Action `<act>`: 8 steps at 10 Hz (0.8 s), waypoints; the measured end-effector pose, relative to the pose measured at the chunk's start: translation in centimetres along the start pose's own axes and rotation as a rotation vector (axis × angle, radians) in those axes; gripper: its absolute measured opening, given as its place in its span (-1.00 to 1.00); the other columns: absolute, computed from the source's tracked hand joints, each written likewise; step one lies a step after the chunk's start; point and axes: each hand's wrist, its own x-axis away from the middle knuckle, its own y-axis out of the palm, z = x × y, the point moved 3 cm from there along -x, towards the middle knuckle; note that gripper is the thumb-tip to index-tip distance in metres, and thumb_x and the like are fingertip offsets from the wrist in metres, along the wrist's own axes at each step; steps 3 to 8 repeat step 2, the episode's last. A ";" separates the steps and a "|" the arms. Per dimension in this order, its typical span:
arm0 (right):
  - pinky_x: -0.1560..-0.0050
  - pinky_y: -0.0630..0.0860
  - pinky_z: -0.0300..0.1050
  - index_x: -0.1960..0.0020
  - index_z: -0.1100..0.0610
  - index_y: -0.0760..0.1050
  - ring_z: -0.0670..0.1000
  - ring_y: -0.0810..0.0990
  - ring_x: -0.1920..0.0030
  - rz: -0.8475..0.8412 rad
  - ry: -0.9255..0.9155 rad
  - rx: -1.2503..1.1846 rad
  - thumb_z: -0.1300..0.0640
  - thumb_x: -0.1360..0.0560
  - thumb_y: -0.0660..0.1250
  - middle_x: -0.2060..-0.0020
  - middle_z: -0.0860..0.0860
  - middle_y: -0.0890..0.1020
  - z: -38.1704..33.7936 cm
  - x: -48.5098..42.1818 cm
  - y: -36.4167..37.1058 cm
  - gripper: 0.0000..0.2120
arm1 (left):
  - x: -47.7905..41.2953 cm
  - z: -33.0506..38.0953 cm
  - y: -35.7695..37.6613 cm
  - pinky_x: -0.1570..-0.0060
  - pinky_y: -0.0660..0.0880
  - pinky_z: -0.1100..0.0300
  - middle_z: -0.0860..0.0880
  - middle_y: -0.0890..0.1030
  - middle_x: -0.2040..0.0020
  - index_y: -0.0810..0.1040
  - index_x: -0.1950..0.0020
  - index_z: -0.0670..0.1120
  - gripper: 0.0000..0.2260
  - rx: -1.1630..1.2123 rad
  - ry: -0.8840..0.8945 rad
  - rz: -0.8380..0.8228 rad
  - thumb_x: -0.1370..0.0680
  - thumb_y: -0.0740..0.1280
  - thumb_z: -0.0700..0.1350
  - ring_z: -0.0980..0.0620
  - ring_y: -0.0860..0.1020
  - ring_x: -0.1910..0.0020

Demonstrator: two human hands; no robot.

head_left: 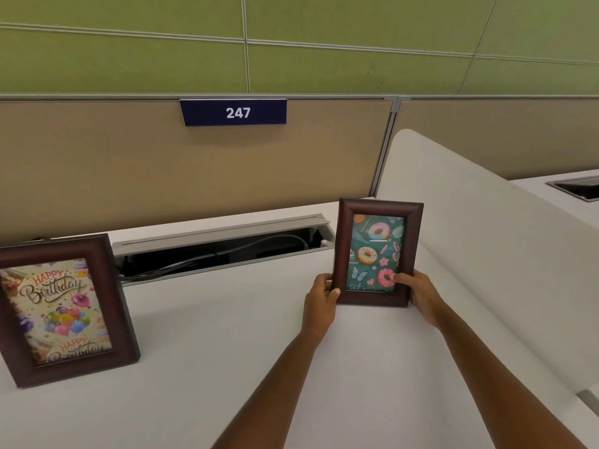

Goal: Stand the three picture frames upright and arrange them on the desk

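Observation:
A dark wooden picture frame with a donut print stands upright on the white desk, near the right divider. My left hand grips its lower left corner and my right hand grips its lower right edge, thumb on the glass. A larger dark wooden frame with a "Happy Birthday" print stands upright at the desk's left, untouched and cut off by the image edge. I see only these two frames.
An open cable tray with cables runs along the desk's back edge between the frames. A beige partition with a "247" sign rises behind. A white curved divider borders the desk on the right.

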 end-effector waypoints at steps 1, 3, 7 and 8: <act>-0.11 0.49 0.03 -0.24 0.18 0.35 0.11 0.57 -0.06 0.026 -0.058 0.010 0.24 -0.46 0.28 -0.17 0.17 0.54 0.5 0.9 0.0 -0.63 | 1.1 -1.0 0.0 -0.32 0.39 0.06 -0.20 0.43 -0.36 0.24 -0.38 -0.21 -0.61 -0.008 0.046 -0.007 -0.56 0.20 -0.27 -0.11 0.42 -0.33; -0.19 0.47 0.04 -0.35 0.19 0.26 0.14 0.51 -0.19 0.169 -0.108 0.064 0.19 -0.45 0.33 -0.28 0.16 0.48 0.7 2.4 -0.3 -0.50 | 2.4 -1.8 -0.5 -0.37 0.29 0.13 -0.13 0.35 -0.42 0.17 -0.43 -0.16 -0.55 -0.119 0.075 0.058 -0.56 0.21 -0.23 -0.05 0.34 -0.40; -0.19 0.47 0.04 -0.35 0.19 0.26 0.14 0.51 -0.19 0.169 -0.108 0.064 0.19 -0.45 0.33 -0.28 0.16 0.48 0.7 2.4 -0.3 -0.50 | 2.4 -1.8 -0.5 -0.37 0.29 0.13 -0.13 0.35 -0.42 0.17 -0.43 -0.16 -0.55 -0.119 0.075 0.058 -0.56 0.21 -0.23 -0.05 0.34 -0.40; -0.19 0.47 0.04 -0.35 0.19 0.26 0.14 0.51 -0.19 0.169 -0.108 0.064 0.19 -0.45 0.33 -0.28 0.16 0.48 0.7 2.4 -0.3 -0.50 | 2.4 -1.8 -0.5 -0.37 0.29 0.13 -0.13 0.35 -0.42 0.17 -0.43 -0.16 -0.55 -0.119 0.075 0.058 -0.56 0.21 -0.23 -0.05 0.34 -0.40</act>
